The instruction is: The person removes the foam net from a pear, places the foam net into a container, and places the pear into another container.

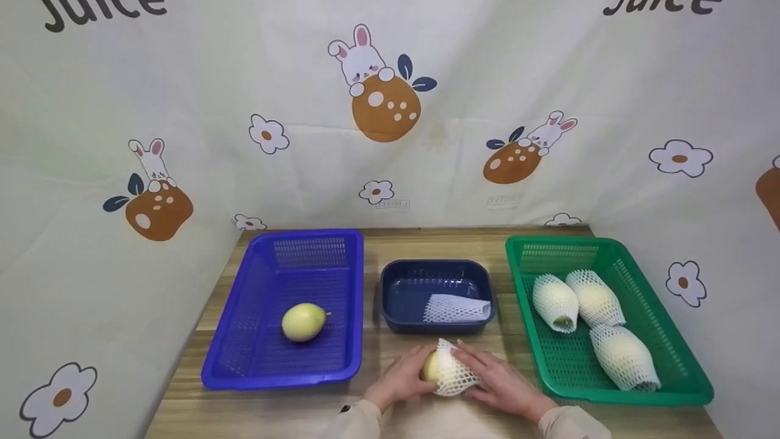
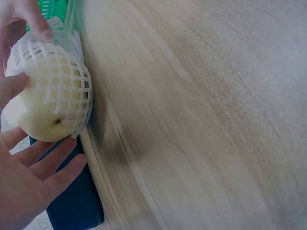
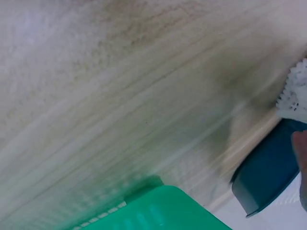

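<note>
A pale yellow pear (image 1: 430,367) is partly covered by a white foam net (image 1: 454,372) above the wooden table. My left hand (image 1: 402,377) holds the pear's bare end, thumb on one side and fingers on the other. At the opposite end, my right hand (image 1: 503,381) grips the net between thumb and fingers. The left wrist view shows the net stretched over much of the pear (image 2: 36,120), with a small dark spot near its bare end. Only a bit of the right hand (image 3: 301,160) shows at the right wrist view's edge.
On the left, a blue basket (image 1: 244,366) holds one bare pear (image 1: 303,322). A dark blue bin (image 1: 399,305) with a loose foam net (image 1: 456,308) stands behind my hands. To the right, a green basket (image 1: 557,360) holds 3 netted pears (image 1: 623,356). A printed cloth (image 1: 317,171) surrounds the table.
</note>
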`<state>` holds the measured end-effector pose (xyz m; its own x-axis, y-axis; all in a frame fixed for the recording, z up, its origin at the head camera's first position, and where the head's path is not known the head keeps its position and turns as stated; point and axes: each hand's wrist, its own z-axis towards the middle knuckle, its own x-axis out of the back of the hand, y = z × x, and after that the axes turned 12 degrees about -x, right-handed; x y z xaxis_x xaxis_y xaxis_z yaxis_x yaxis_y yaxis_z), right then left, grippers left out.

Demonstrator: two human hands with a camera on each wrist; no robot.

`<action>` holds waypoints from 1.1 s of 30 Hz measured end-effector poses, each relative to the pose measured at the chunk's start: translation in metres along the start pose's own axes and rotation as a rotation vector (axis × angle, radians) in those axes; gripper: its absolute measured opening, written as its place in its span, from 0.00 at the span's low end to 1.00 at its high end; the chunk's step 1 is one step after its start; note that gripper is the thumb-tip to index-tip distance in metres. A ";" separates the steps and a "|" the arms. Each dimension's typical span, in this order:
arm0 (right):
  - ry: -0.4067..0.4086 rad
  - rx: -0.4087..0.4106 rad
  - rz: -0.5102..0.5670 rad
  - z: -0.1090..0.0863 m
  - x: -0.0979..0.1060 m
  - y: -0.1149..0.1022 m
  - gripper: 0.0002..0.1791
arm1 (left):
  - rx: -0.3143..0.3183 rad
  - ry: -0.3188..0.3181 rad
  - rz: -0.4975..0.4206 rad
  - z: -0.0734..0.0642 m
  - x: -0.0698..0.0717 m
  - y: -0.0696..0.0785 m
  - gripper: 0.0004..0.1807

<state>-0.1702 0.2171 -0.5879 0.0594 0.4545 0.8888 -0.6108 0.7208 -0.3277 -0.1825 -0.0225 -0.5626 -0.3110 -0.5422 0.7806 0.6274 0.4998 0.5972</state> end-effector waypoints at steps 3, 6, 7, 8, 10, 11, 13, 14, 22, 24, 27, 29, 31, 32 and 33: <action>-0.052 -0.035 0.001 -0.001 -0.003 -0.001 0.43 | -0.004 0.003 -0.004 0.000 -0.001 0.000 0.38; -0.024 -0.029 -0.005 0.000 -0.005 -0.001 0.41 | -0.014 0.013 -0.013 0.001 -0.003 0.000 0.39; -0.006 -0.022 -0.014 0.000 -0.005 -0.001 0.40 | -0.016 0.017 -0.018 0.001 -0.003 0.000 0.39; 0.008 -0.019 -0.018 0.001 -0.005 -0.001 0.39 | -0.015 0.019 -0.019 0.002 -0.003 0.000 0.39; 0.027 -0.014 -0.024 0.002 -0.006 0.000 0.38 | -0.011 0.022 -0.025 0.002 -0.004 0.000 0.40; 0.034 -0.010 -0.029 0.003 -0.006 0.000 0.38 | -0.010 0.022 -0.025 0.002 -0.005 -0.001 0.40; 0.043 0.002 -0.029 0.003 -0.006 0.000 0.38 | -0.021 0.024 -0.028 0.002 -0.005 -0.001 0.40; 0.045 0.007 -0.028 0.003 -0.006 0.000 0.39 | -0.031 0.026 -0.029 0.003 -0.006 -0.002 0.39; 0.046 0.033 -0.044 0.003 -0.004 0.001 0.41 | -0.034 0.031 -0.004 0.002 -0.007 -0.003 0.38; 0.044 0.035 -0.061 0.003 -0.003 0.001 0.41 | -0.019 0.030 0.006 0.002 -0.007 -0.003 0.38; 0.035 0.034 -0.086 0.004 -0.002 0.001 0.41 | -0.011 0.038 0.014 0.002 -0.007 -0.004 0.37; 0.029 0.034 -0.100 0.004 0.000 0.001 0.41 | -0.012 0.043 0.014 0.002 -0.007 -0.004 0.37; 0.019 0.031 -0.110 0.004 0.001 0.000 0.42 | -0.019 0.053 0.012 0.002 -0.007 -0.004 0.37; 0.015 0.030 -0.114 0.004 0.002 0.000 0.42 | -0.026 0.057 0.011 0.002 -0.007 -0.004 0.37; 0.011 0.029 -0.120 0.005 0.002 0.000 0.43 | -0.037 0.062 0.009 0.002 -0.007 -0.005 0.37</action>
<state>-0.1737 0.2154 -0.5843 0.1421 0.3721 0.9173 -0.6211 0.7550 -0.2101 -0.1845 -0.0194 -0.5709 -0.2617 -0.5791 0.7721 0.6561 0.4800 0.5823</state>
